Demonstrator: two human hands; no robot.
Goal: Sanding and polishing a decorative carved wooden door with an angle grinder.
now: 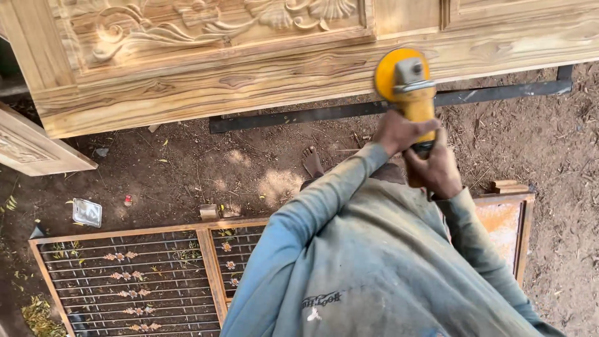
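Observation:
A yellow angle grinder (409,87) points its round disc at the lower edge of a large carved wooden door (206,81) that lies across the top of the view. My left hand (398,132) wraps around the grinder's body just behind the head. Lower down, my right hand (438,171) grips the rear of the tool. Both arms wear dusty grey-blue sleeves. The disc touches or nearly touches the door's edge; I cannot tell which.
A dark metal bar (324,113) runs under the door. On the dirt ground lie a wooden frame with a metal grille (134,274), a small wood block (209,211), a shiny square piece (87,212) and another carved panel (31,150). My bare foot (312,162) stands below the bar.

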